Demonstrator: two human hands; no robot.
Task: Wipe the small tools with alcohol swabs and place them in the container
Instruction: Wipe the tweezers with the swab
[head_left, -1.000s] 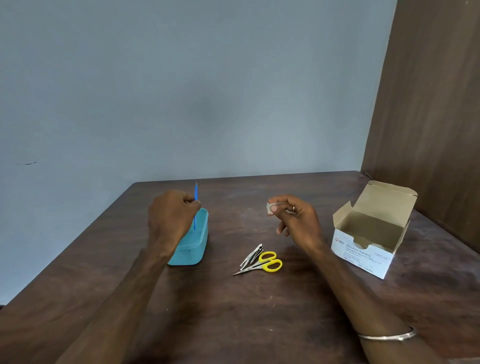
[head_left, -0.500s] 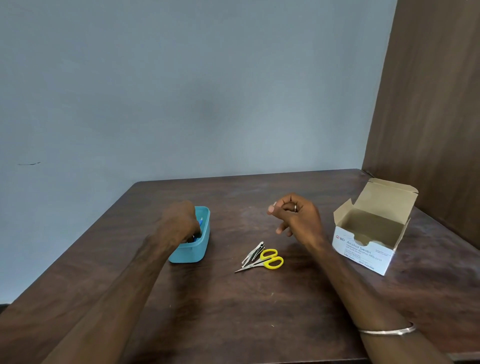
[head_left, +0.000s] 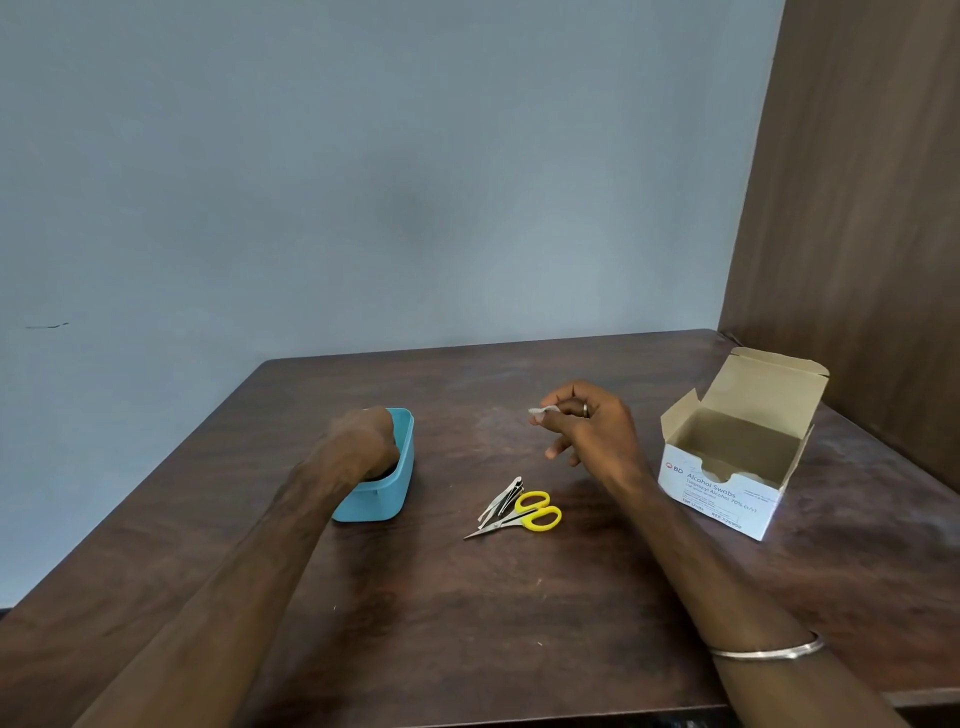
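A: Since 1 s ago the left hand (head_left: 363, 441) dropped from above the teal container (head_left: 387, 493) down into it; blue tool no longer sticks up, not visible now.

B: L hand state?

A: Fingers are inside the container, hidden by the back of the hand and the rim. Can't tell if it grips anything.

B: R hand?

A: Right hand (head_left: 592, 431), center frame, raised over the table (head_left: 467, 623), about same spot as before. Thumb + index pinch a small white alcohol swab (head_left: 540, 411); other fingers loosely curled.

B: Remaining tools?

A: Yellow-handled scissors (head_left: 524, 517) lie flat center frame, blades pointing lower left. Metal tweezers (head_left: 503, 500) just beside them on the upper left, touching or nearly, can't tell which. Both sit betw. container and the swab box (head_left: 727, 493).

B: Box?

A: White cardboard, right side of frame, lid flap open, well apart from the scissors. Contents too dark to make out.
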